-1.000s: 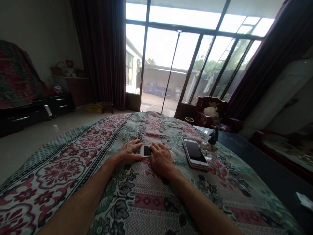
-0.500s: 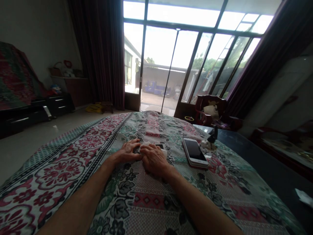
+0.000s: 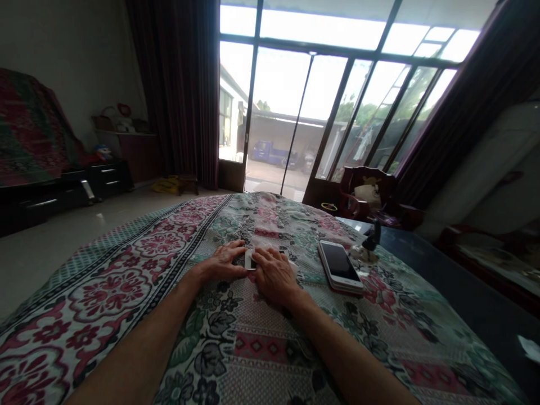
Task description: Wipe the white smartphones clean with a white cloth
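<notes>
A white-framed phone (image 3: 248,260) with a dark screen lies flat on the patterned cloth, mostly covered by my hands. My left hand (image 3: 223,260) holds its left end, fingers along the far edge and thumb at the near one. My right hand (image 3: 274,273) lies across the screen with bent fingers, pressing down on it. A white tissue or thin cloth is under these fingers, largely hidden; a white bit (image 3: 294,269) shows beside the hand, and I cannot tell whether it is tissue or phone. To the right lies a larger white phone (image 3: 341,264) on a reddish case or second device.
The floral cloth (image 3: 257,332) covers the rounded table. Beyond the larger phone stands a small dark figure on a clear base (image 3: 369,246). A dark tabletop (image 3: 405,247) extends at right, with a white paper (image 3: 529,349). A wooden chair (image 3: 367,191) and glass doors are behind.
My right hand has slid a little to the right over the phone, uncovering its white left end. My left hand stays at that end. The view has shifted slightly.
</notes>
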`<state>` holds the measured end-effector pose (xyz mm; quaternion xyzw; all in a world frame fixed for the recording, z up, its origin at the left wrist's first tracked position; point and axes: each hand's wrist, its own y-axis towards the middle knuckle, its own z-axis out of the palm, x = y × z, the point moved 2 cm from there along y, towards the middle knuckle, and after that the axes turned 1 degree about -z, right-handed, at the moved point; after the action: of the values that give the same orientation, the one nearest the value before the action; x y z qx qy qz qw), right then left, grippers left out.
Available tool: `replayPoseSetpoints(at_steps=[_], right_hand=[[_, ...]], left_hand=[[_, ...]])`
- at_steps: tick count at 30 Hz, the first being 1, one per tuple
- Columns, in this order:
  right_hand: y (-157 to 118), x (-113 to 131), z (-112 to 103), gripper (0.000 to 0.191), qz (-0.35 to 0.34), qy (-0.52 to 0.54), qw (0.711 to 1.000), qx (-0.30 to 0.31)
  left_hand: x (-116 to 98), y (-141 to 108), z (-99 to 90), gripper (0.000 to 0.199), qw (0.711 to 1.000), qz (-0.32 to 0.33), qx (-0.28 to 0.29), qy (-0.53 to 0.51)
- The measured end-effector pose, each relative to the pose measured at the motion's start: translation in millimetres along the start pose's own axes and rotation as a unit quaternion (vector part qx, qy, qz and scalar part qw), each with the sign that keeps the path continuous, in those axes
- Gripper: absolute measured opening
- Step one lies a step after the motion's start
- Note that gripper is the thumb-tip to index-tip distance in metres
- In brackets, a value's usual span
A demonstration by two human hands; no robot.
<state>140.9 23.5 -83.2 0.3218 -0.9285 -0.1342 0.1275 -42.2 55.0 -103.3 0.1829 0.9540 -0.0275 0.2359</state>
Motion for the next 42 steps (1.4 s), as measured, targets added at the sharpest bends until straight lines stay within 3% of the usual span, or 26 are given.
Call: replayPoseSetpoints(at_steps=[5,13,21,29,42], right_hand=[[-1.0,-1.3,5.4,0.046,0.029,-0.034,0.999,0.019],[-1.2,0.3,8.8,0.053,0.010,-0.025,0.999,0.035],[-2.3,7.5,4.7,0.045,-0.027,-0.004,0.999,0.024],[-2.2,7.4,3.6,0.042,-0.032,-0.008,0.999,0.031],[-2.3,8.2,2.6,0.041,-0.032,-0.011,0.999,0.023]], left_hand=[[2.1,1.4,2.7,0.075,1.000,-0.009,-0.010,-0.005],[3.0,2.4,4.4,0.071,1.000,-0.009,-0.022,-0.003],[-0.6,2.0,2.9,0.070,1.000,-0.012,-0.010,0.010],[0.8,3.3,9.7,0.069,0.998,-0.006,-0.053,0.034],[-3.1,2.1,7.0,0.071,0.999,-0.016,-0.038,0.031]])
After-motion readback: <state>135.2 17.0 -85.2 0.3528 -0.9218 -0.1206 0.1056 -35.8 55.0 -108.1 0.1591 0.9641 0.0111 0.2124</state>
